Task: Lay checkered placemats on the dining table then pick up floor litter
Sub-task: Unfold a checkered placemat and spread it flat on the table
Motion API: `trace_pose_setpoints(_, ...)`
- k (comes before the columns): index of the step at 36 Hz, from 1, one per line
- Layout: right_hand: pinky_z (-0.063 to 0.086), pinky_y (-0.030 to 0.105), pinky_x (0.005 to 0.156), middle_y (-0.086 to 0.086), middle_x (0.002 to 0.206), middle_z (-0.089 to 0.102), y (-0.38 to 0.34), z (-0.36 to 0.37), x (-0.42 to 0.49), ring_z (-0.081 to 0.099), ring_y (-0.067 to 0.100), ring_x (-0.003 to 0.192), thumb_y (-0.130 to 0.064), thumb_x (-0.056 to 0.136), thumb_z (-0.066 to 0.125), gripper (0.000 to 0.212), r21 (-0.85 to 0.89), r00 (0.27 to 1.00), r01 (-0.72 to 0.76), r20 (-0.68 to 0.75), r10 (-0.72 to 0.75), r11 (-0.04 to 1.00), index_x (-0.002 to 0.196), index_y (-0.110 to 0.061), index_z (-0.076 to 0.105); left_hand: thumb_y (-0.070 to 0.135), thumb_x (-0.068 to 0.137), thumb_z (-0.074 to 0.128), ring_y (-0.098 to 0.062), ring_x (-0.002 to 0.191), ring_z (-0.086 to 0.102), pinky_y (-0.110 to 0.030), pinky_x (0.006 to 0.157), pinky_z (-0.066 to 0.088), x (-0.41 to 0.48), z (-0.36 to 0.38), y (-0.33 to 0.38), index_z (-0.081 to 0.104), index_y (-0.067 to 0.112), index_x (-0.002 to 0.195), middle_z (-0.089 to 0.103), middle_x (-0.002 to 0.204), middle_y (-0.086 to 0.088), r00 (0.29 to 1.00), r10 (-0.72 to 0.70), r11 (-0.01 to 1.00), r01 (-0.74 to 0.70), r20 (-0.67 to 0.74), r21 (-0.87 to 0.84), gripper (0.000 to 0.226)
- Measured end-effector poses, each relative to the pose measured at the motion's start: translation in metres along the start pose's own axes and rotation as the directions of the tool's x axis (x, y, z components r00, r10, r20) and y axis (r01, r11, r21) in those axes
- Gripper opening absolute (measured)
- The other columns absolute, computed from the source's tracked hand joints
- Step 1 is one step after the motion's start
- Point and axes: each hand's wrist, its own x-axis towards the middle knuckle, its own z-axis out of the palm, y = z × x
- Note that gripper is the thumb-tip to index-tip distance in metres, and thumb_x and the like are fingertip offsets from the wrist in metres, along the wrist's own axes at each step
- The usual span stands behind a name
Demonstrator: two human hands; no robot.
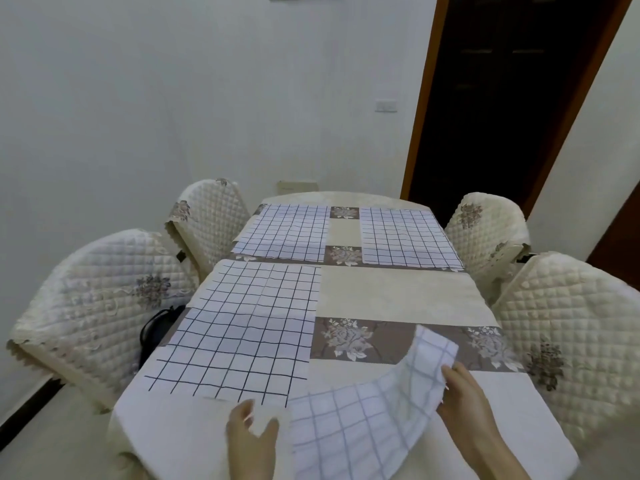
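Three white placemats with dark grid lines lie flat on the dining table (398,292): one far left (284,232), one far right (408,237), one near left (242,327). A fourth checkered placemat (363,420) hangs curved above the near right of the table. My right hand (464,393) pinches its right edge, which curls upward. My left hand (252,441) holds its left edge near the table's front, thumb spread.
The table wears a cream cloth with brown floral bands. Quilted cream chairs stand two on the left (104,306) and two on the right (571,323). A dark bag (156,327) sits on the near left chair. A dark doorway (502,98) is behind.
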Motion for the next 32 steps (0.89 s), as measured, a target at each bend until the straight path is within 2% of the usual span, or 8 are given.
trace_pose_setpoints(4, 0.043, 0.04, 0.08, 0.018, 0.103, 0.058, -0.024, 0.012, 0.001, 0.055, 0.029, 0.098, -0.014, 0.095, 0.046, 0.016, 0.062, 0.984, -0.049, 0.173, 0.038, 0.997, 0.095, -0.007, 0.06, 0.001, 0.085, 0.063, -0.021, 0.114, 0.056, -0.024, 0.091, 0.038, -0.001, 0.016, 0.023, 0.059, 0.017, 0.101, 0.064, 0.11, 0.001, 0.88, 0.142, 0.971, -0.212, 0.453, 0.107, 0.023)
trace_pose_setpoints(8, 0.048, 0.039, 0.077, 0.023, 0.104, 0.064, -0.042, 0.021, -0.003, 0.062, 0.032, 0.094, -0.019, 0.086, 0.054, 0.039, 0.003, 0.946, -0.081, 0.315, 0.076, 0.997, 0.111, 0.011, 0.054, 0.03, 0.084, 0.067, -0.001, 0.122, 0.043, -0.021, 0.096, 0.033, -0.005, 0.032, 0.045, 0.048, 0.034, 0.119, 0.049, 0.125, 0.02, 0.79, 0.115, 0.974, -0.21, 0.602, 0.089, 0.04)
trace_pose_setpoints(13, 0.056, 0.019, 0.055, 0.006, 0.087, 0.077, -0.056, 0.022, -0.013, 0.072, 0.011, 0.069, -0.012, 0.087, 0.052, 0.022, -0.052, 0.95, 0.019, 0.313, -0.001, 0.998, 0.087, -0.001, 0.071, 0.049, 0.063, 0.077, -0.009, 0.115, 0.06, -0.023, 0.089, 0.05, -0.004, 0.042, 0.058, 0.044, 0.029, 0.133, 0.062, 0.127, 0.007, 0.674, 0.054, 0.998, -0.07, 0.737, -0.01, 0.081)
trace_pose_setpoints(17, 0.048, 0.017, 0.067, -0.028, 0.084, 0.057, -0.06, 0.016, -0.007, 0.059, -0.016, 0.071, -0.007, 0.094, 0.048, 0.013, -0.087, 0.979, 0.119, 0.178, -0.102, 0.989, 0.099, -0.002, 0.058, 0.038, 0.067, 0.08, -0.021, 0.11, 0.065, -0.033, 0.093, 0.051, -0.004, 0.047, 0.06, 0.064, 0.012, 0.117, 0.07, 0.115, -0.006, 0.581, 0.065, 0.998, -0.04, 0.811, -0.051, 0.058)
trace_pose_setpoints(19, 0.042, 0.025, 0.076, -0.025, 0.084, 0.064, -0.06, 0.009, 0.002, 0.059, -0.017, 0.073, -0.008, 0.095, 0.048, 0.014, -0.163, 0.984, 0.163, 0.103, -0.148, 0.973, 0.098, -0.008, 0.062, 0.033, 0.068, 0.08, -0.023, 0.108, 0.066, -0.034, 0.089, 0.053, -0.005, 0.048, 0.059, 0.07, 0.011, 0.109, 0.071, 0.112, -0.009, 0.606, 0.084, 0.996, -0.025, 0.791, -0.087, 0.048)
trace_pose_setpoints(22, 0.044, 0.033, 0.08, 0.008, 0.092, 0.065, -0.059, -0.005, 0.015, 0.063, 0.015, 0.084, -0.01, 0.097, 0.048, 0.017, -0.252, 0.981, 0.19, -0.001, -0.196, 0.949, 0.092, -0.007, 0.063, 0.024, 0.072, 0.074, -0.021, 0.098, 0.069, -0.031, 0.077, 0.055, -0.007, 0.048, 0.06, 0.073, 0.012, 0.101, 0.073, 0.107, -0.009, 0.65, 0.113, 0.987, 0.01, 0.751, -0.158, 0.031)
trace_pose_setpoints(27, 0.045, 0.04, 0.088, 0.008, 0.092, 0.062, -0.054, -0.02, 0.027, 0.055, 0.025, 0.099, -0.012, 0.095, 0.051, 0.014, -0.367, 0.965, 0.141, -0.157, -0.211, 0.919, 0.088, -0.01, 0.063, 0.018, 0.088, 0.062, -0.015, 0.081, 0.067, -0.029, 0.072, 0.056, -0.015, 0.042, 0.068, 0.071, 0.002, 0.094, 0.072, 0.091, -0.007, 0.665, 0.154, 0.983, -0.029, 0.731, -0.181, 0.019)
trace_pose_setpoints(32, 0.038, 0.046, 0.102, 0.009, 0.126, 0.052, -0.041, 0.001, 0.007, 0.046, 0.029, 0.121, -0.015, 0.089, 0.06, 0.04, -0.662, 0.888, 0.2, -0.189, -0.419, 0.722, 0.126, -0.006, 0.048, 0.015, 0.087, 0.062, -0.014, 0.074, 0.064, -0.027, 0.065, 0.056, -0.026, 0.043, 0.077, 0.071, 0.0, 0.086, 0.068, 0.081, -0.007, 0.79, 0.194, 0.971, -0.07, 0.581, -0.228, 0.018)
